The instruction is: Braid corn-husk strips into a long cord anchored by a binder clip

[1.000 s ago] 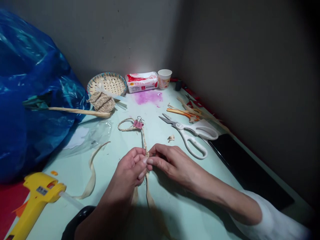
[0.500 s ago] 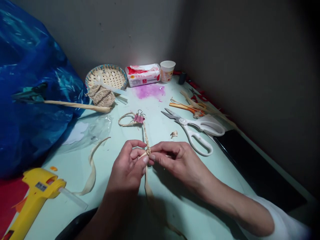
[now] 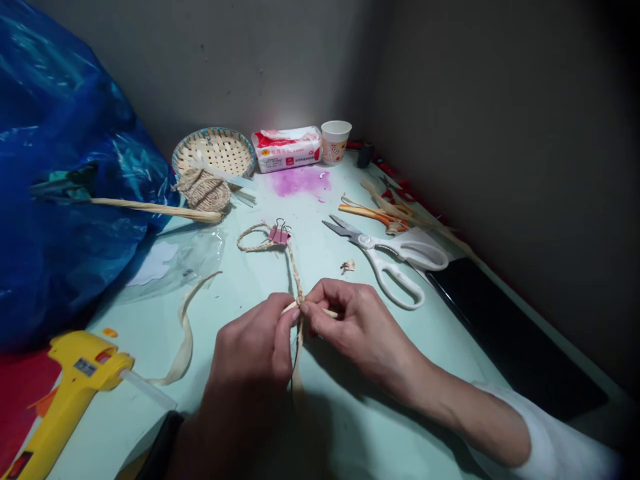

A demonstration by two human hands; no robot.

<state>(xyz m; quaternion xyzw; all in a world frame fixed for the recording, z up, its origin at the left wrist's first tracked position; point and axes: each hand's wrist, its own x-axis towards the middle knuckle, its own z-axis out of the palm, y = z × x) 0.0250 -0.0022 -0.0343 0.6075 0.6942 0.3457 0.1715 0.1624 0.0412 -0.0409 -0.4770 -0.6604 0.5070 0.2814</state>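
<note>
A thin braid of pale plant fibre runs from a pink binder clip down to my fingers. Beyond the clip, the braid bends into a loop on the table. My left hand pinches a pale strand at the braid's lower end, thumb against forefinger. Close beside it, my right hand is closed on the same end, with a strand sticking out past its fingers to the right. One loose strand hangs toward me between the hands. The fingertips partly hide the crossing of the strands.
White-handled scissors lie open right of the braid, near a black flat panel. A yellow glue gun is at lower left, below a big blue bag. Behind are a twine ball, woven basket, tissue pack and paper cup.
My left hand has turned over, its back now facing up and its fingers folded in. A strand now shows to the right, across my right fingers. The clip and loop stay in place.
</note>
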